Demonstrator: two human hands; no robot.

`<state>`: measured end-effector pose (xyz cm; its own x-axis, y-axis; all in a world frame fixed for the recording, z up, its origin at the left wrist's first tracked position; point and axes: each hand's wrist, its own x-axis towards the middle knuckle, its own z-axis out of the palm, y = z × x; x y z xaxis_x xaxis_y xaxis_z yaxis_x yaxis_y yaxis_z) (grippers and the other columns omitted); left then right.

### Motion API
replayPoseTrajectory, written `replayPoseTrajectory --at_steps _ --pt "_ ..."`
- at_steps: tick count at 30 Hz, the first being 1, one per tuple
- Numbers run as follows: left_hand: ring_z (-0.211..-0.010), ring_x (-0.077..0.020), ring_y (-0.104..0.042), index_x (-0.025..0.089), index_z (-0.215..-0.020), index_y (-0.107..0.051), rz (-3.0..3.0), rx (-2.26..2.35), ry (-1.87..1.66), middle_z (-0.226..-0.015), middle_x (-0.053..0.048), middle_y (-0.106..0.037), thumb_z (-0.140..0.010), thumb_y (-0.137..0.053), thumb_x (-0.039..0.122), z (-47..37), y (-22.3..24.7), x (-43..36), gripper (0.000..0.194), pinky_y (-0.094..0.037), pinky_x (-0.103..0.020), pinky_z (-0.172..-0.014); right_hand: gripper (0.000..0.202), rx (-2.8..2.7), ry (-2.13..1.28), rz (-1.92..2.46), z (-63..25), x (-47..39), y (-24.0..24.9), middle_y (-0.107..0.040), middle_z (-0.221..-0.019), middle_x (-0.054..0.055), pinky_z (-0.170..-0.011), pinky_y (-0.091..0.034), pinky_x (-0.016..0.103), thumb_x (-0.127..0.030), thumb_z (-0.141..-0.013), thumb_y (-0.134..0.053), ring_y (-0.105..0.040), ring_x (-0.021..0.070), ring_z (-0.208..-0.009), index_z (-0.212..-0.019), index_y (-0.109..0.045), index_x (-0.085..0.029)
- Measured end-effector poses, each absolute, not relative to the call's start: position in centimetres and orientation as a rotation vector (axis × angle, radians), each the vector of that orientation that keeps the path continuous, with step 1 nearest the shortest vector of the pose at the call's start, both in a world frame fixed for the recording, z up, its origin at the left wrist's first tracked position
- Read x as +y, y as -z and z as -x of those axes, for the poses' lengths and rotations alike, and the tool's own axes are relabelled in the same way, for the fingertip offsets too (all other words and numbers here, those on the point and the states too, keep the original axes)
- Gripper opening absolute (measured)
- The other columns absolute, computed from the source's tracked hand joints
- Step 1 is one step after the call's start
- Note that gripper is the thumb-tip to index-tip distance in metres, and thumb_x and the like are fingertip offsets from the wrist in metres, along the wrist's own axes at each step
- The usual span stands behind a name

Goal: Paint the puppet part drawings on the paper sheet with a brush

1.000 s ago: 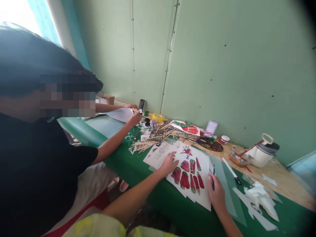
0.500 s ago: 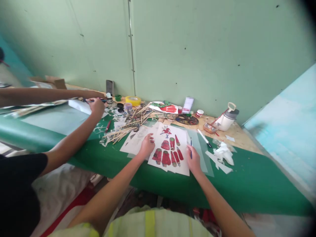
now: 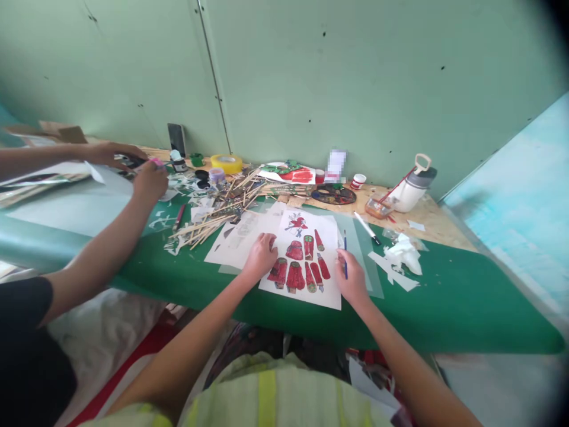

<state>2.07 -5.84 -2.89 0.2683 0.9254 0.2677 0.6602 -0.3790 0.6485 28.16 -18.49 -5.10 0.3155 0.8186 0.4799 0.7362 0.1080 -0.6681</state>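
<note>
A white sheet with red painted figure parts (image 3: 322, 290) lies in front of me, a small red figure near its top. My left hand (image 3: 261, 256) is closed at the sheet's left edge, its fingers curled onto the paper. At the right edge, my right hand (image 3: 352, 276) grips a thin blue paintbrush (image 3: 345, 242), bristles up, with its fingers touching the paper. More sheets with faint grey drawings (image 3: 231, 243) lie under and left of the painted one. A clear plastic sheet (image 3: 371, 276) sticks out to the right.
Thin wooden sticks (image 3: 208, 228) are heaped behind my left hand. Beyond the sheet sit a paint palette (image 3: 333, 194) and yellow tape (image 3: 226, 163). To the right are a marker (image 3: 367, 228), crumpled tissue (image 3: 403, 255) and a white bottle (image 3: 411, 191). A co-worker's arms (image 3: 102, 231) reach in from the left.
My view has shifted slightly. Both my hands stay at the sheet, which lies over the sheets whose corners showed beneath it. The co-worker's hands have moved left, a pink thing now showing at them.
</note>
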Motion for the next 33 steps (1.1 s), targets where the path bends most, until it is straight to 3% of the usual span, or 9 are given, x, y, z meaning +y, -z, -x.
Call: replayPoseTrajectory --at_steps 3,6,14,33 --pt "-0.089 -0.0217 -0.066 0.018 -0.094 -0.066 -2.207 1.408 -0.810 -0.095 -0.007 -0.065 -0.080 -0.057 0.010 -2.5 2.4 -5.9 0.019 -0.056 -0.039 -0.092 0.035 -1.439 -0.110 1.644 -28.4 -18.6 5.0 -0.073 -0.114 0.018 -0.091 -0.058 0.048 -0.031 -0.095 -0.047 -0.072 0.0293 -0.098 -0.121 -0.065 -0.015" --pt "-0.096 -0.0231 -0.067 0.018 -0.091 -0.069 -2.252 1.397 -0.753 -0.096 -0.008 -0.068 -0.080 -0.053 0.007 -2.7 2.0 -5.6 0.022 -0.055 -0.038 -0.097 0.036 -1.435 -0.115 1.648 -28.8 -18.2 5.0 -0.073 -0.113 0.018 -0.090 -0.059 0.048 -0.029 -0.095 -0.047 -0.072 0.0286 -0.097 -0.122 -0.064 -0.016" --pt "-0.099 -0.0225 -0.070 0.016 -0.093 -0.074 -2.316 1.442 -0.633 -0.103 -0.010 -0.073 -0.083 -0.043 0.003 -3.2 1.3 -3.5 0.035 -0.056 -0.035 -0.095 0.033 -1.427 -0.127 1.638 -29.9 -15.9 5.0 -0.075 -0.109 0.017 -0.092 -0.059 0.048 -0.025 -0.091 -0.047 -0.073 0.0296 -0.100 -0.118 -0.066 -0.017" --pt "-0.094 -0.0209 -0.070 0.016 -0.093 -0.073 -2.445 1.490 -0.477 -0.102 -0.010 -0.071 -0.087 -0.047 0.008 -5.0 0.3 -1.7 0.028 -0.054 -0.030 -0.091 0.033 -1.421 -0.120 1.650 -31.1 -14.9 5.1 -0.076 -0.111 0.016 -0.092 -0.059 0.047 -0.026 -0.091 -0.047 -0.074 0.0283 -0.100 -0.118 -0.065 -0.018"
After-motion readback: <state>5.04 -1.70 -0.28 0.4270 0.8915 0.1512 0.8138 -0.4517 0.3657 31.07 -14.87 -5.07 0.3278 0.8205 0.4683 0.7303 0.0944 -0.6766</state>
